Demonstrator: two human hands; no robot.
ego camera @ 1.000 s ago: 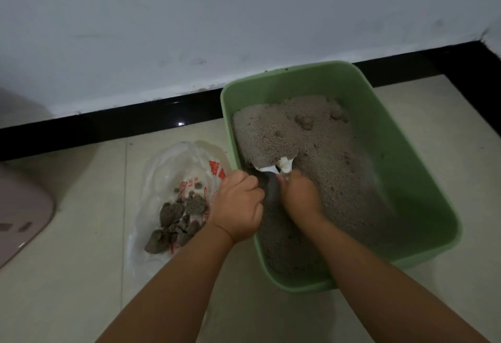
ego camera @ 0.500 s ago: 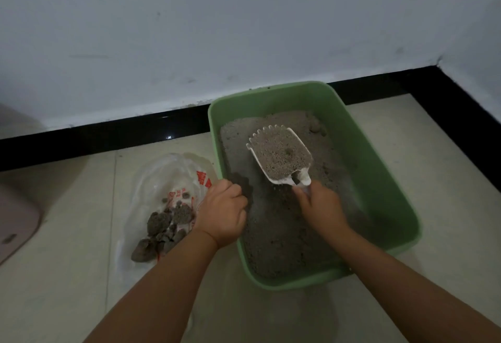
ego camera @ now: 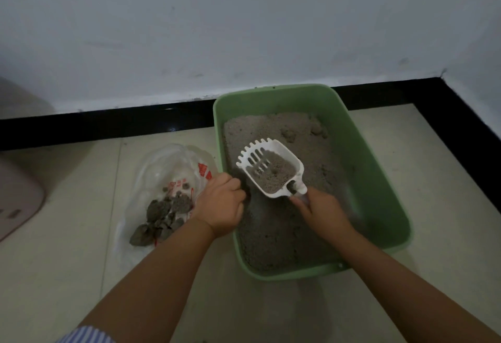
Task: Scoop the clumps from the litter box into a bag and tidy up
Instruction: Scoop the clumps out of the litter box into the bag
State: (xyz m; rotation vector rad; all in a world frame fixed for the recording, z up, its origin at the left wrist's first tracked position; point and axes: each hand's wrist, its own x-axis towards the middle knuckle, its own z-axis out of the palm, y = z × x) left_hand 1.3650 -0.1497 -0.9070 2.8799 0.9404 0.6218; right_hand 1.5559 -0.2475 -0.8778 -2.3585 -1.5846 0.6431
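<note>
A green litter box (ego camera: 379, 169) full of grey litter stands on the floor against the wall. My right hand (ego camera: 324, 211) grips the handle of a white slotted scoop (ego camera: 271, 170), held above the litter with grey litter lying in it. My left hand (ego camera: 221, 204) grips the box's left rim. Left of the box lies a clear plastic bag (ego camera: 168, 169) with red print, holding several dark clumps (ego camera: 162, 215). Two small lumps (ego camera: 301, 132) sit in the litter at the far end.
A white wall with a black skirting (ego camera: 108, 126) runs behind the box and turns the corner at the right. A pinkish rounded object (ego camera: 16, 201) lies at the left edge. Pale floor tiles surround the box and bag.
The scoop came up out of the litter loaded, and some litter has sifted out so its front slots now show. My left hand stays on the rim.
</note>
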